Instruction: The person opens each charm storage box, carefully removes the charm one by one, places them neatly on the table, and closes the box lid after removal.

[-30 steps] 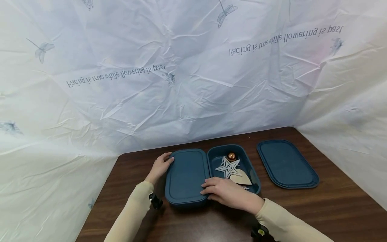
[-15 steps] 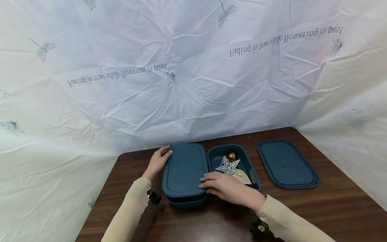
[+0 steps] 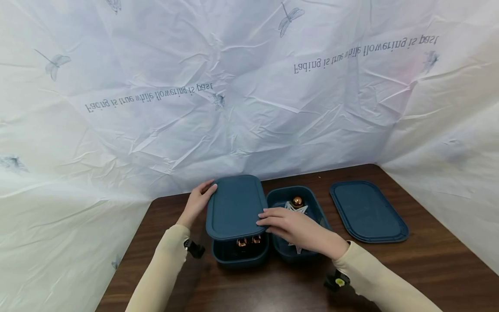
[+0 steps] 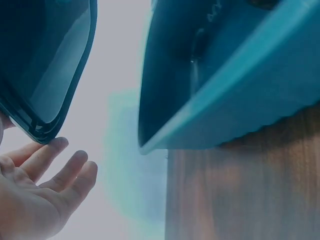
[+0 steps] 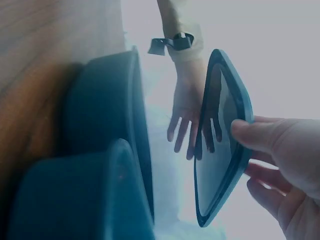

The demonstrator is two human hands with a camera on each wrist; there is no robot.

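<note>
A dark blue rectangular lid point(image 3: 235, 208) is raised over the left blue box point(image 3: 241, 262). My left hand point(image 3: 196, 201) holds its far left corner; in the left wrist view most of those fingers are spread below the lid's edge. On the opposite side, my right hand point(image 3: 298, 230) pinches the right edge, thumb on one face and fingers on the other in the right wrist view. Shiny copper balls point(image 3: 242, 242) show inside the left box under the lid's near edge; the rest of its contents is hidden by the lid.
Right beside it stands an open blue box point(image 3: 319, 203) with a copper ball point(image 3: 298, 201) and a white star point(image 3: 290, 206), partly covered by my right hand. A second blue lid point(image 3: 368, 211) lies on the brown wooden table point(image 3: 390, 264). A printed white sheet point(image 3: 249, 108) hangs behind.
The lid has come up off the left box and moved away from me, uncovering the box's near end with the copper balls. Both hands have moved with it.
</note>
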